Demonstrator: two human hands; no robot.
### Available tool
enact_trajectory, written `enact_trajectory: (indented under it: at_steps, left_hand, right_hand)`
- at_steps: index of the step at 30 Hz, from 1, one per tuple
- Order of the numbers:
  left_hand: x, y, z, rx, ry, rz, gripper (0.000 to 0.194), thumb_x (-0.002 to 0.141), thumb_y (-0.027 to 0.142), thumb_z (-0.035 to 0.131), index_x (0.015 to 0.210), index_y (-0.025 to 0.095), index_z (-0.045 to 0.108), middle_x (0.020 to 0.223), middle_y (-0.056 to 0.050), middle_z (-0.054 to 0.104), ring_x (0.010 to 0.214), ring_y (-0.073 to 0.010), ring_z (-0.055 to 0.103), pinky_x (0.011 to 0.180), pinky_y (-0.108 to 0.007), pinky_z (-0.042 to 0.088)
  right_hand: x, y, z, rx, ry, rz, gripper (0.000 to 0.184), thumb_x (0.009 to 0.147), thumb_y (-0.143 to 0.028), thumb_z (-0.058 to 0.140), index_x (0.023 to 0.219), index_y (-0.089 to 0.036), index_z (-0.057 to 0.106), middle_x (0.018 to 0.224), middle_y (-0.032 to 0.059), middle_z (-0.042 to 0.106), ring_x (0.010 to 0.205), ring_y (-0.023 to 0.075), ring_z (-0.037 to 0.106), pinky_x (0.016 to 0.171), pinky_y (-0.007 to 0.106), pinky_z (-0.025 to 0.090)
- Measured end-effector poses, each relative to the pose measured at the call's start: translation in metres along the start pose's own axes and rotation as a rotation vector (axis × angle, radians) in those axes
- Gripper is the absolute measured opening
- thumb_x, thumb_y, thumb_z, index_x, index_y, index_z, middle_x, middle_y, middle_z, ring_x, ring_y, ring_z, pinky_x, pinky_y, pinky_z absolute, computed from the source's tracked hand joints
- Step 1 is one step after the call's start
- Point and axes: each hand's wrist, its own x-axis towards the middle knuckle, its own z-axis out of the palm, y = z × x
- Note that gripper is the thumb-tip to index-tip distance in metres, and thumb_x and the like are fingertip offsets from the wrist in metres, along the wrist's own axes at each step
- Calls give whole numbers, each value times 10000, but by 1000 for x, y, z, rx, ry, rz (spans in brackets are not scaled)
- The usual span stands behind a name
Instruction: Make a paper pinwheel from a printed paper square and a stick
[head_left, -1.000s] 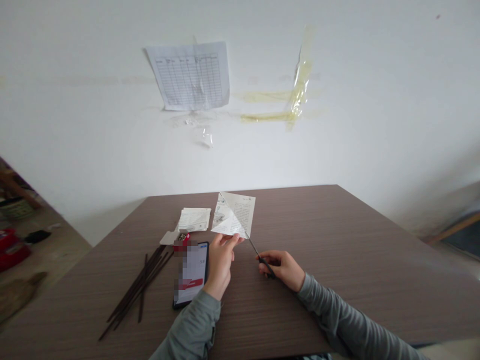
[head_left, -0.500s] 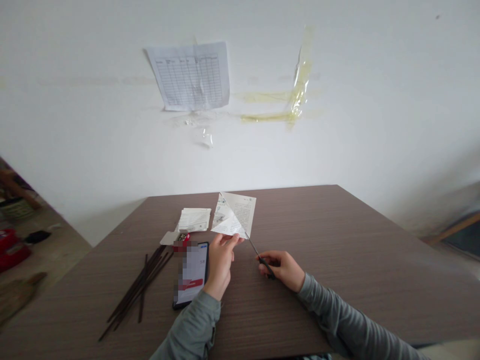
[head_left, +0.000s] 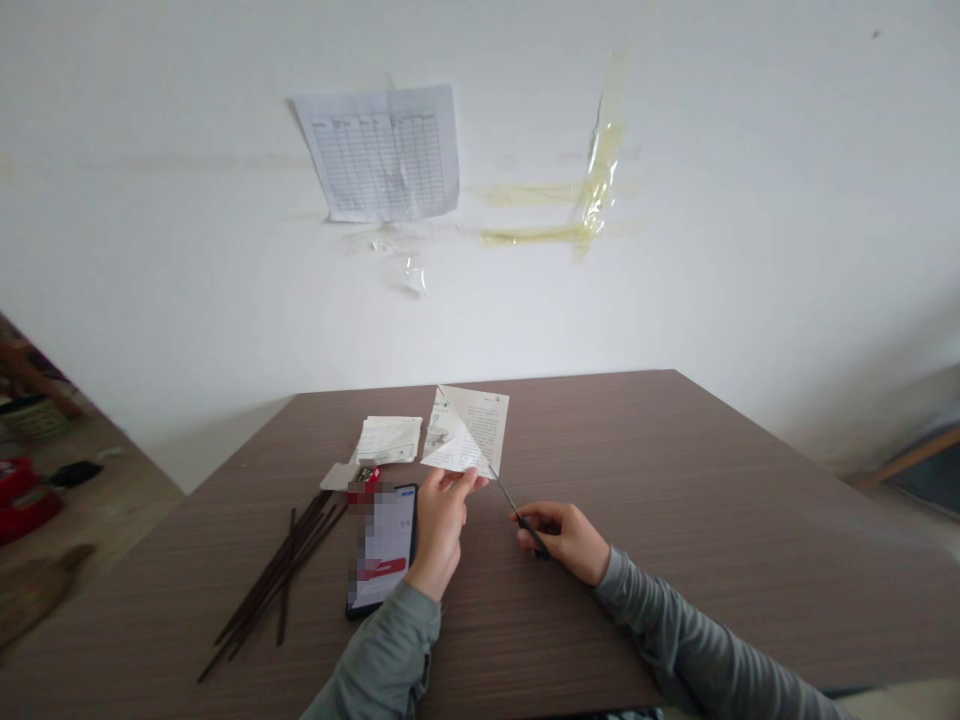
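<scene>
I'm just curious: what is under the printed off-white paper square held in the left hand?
Brown wood-grain tabletop shows beside the paper square; it hides whatever lies directly beneath, including any tucked fingertips of the left hand.

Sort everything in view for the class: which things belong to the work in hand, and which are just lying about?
In the work:
printed paper square, held by the left hand
what look like scissors, in the right hand
stack of similar paper, probably

Apparently just lying about:
phone
dark sticks
small red object, partly blurred
</scene>
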Motion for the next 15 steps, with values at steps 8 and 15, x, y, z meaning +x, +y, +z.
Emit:
enact_trajectory:
  at_steps: [8, 15]
  left_hand:
    - [-1, 5, 0, 19, -29, -9, 524, 647, 468, 1130, 976, 229, 800, 912, -88, 913, 866, -334, 965, 449, -189, 275]
    - [-2, 8, 0, 22, -46, -28, 514, 667, 435, 1156, 981, 227, 806, 961, -97, 940, 872, -320, 969, 455, -189, 291]
  right_hand:
    - [2, -1, 0, 31, -18, 31, 676, 646, -763, 1140, 1045, -245, 970, 767, 65, 811, 695, 287, 704, 711, 466, 633]
    - [4, 2, -1, 8, -17, 8, 702, 699, -802, 1116, 1092, -238, 973, 793, 73, 820, 699, 284, 705, 725, 468, 642]
